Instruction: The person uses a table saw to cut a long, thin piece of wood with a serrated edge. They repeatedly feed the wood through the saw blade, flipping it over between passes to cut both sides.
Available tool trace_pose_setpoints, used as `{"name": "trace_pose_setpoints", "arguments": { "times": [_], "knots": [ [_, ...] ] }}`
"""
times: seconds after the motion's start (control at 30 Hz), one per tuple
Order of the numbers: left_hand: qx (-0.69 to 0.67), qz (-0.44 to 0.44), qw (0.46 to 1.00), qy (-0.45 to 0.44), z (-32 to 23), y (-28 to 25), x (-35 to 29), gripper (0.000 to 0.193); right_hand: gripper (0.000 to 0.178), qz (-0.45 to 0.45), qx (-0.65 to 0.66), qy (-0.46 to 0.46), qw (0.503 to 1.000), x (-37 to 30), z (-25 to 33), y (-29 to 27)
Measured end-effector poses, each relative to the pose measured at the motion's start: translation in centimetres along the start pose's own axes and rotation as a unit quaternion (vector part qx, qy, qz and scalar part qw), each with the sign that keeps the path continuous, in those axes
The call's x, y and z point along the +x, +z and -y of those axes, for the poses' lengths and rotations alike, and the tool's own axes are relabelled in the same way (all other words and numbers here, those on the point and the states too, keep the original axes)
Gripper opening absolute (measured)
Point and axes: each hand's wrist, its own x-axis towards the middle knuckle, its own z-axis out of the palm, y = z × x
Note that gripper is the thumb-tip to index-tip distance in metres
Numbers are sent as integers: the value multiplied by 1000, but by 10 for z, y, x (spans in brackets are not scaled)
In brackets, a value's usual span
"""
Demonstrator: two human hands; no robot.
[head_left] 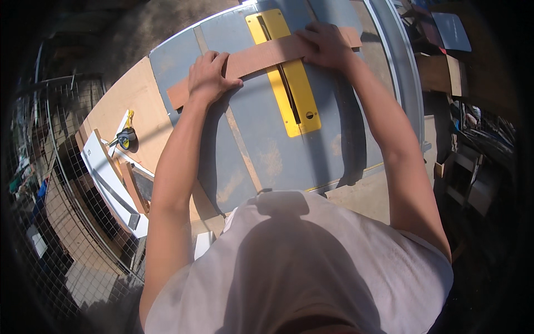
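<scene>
A reddish-brown wooden board lies crosswise over the grey table of a table saw. It spans the yellow insert plate, whose long dark slot runs beneath it; I cannot make out a blade there. Toward the board's left end, my left hand grips it, thumb along the near edge and fingers over the far side. My right hand is closed on the board near its right end, just past the yellow plate. Part of the board is hidden under both hands.
A plywood surface adjoins the saw table on the left, bearing a tape measure and a white panel with wood offcuts. A metal rail runs along the right. Wire mesh stands at far left; scrap wood lies at right.
</scene>
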Motion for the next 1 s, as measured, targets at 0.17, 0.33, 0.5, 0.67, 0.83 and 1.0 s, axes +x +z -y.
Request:
{"name": "trace_pose_setpoints", "arguments": {
  "times": [0.17,0.33,0.5,0.67,0.83,1.0],
  "knots": [
    [33,-18,999,15,0,2,7,81,81,-20,4,-12,1000,5,-5,-3],
    [36,-21,999,25,13,-8,32,82,79,-10,-28,-10,999,34,-20,8],
    [17,28,999,24,22,-21,61,75,75,64,-72,-6,995,64,-23,-16],
    [-228,222,946,-60,23,-61,71,69,51,145,86,81,982,71,-17,-63],
    [-318,296,894,-106,1,-81,40,71,41,212,123,105,964,51,2,-97],
    [-321,321,885,-101,-15,-74,5,76,44,255,107,132,952,10,39,-117]
  ]
}}
